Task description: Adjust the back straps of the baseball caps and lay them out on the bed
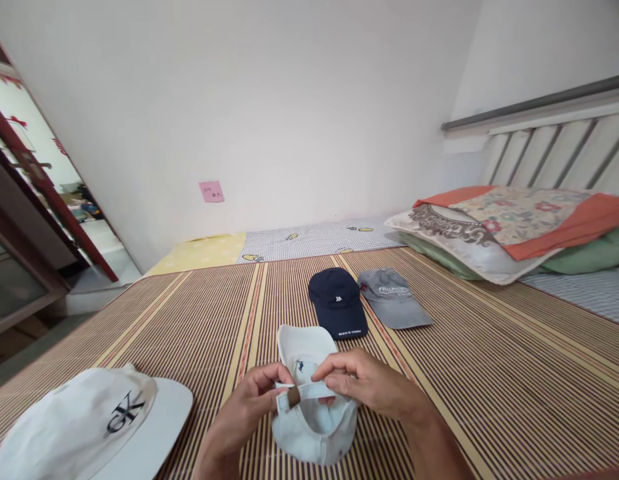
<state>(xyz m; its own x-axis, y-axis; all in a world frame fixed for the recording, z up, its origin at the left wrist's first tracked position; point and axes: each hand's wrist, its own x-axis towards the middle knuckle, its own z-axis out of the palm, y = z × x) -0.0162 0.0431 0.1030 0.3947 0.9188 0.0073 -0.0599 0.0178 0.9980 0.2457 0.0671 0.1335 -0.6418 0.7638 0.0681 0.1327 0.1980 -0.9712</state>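
A pale blue-white baseball cap [316,443] lies upside down in front of me, its brim pointing away and its back strap toward me. My left hand [254,403] pinches the left end of the strap, beside a brown patch on it. With thumb and fingers, my right hand [366,387] grips the strap's right part. Just beyond the brim rests a navy cap [338,300] with small white lettering. A grey cap [393,298] touches it on the right. At the lower left sits a white cap [84,427] with dark "CK" letters, nearest my left hand.
A striped bamboo mat [199,320] covers the bed under the caps. Stacked pillows [489,233] lie at the right by a white slatted headboard [564,157]. A pink note [211,191] is stuck on the wall. An open doorway [89,200] stands at the far left.
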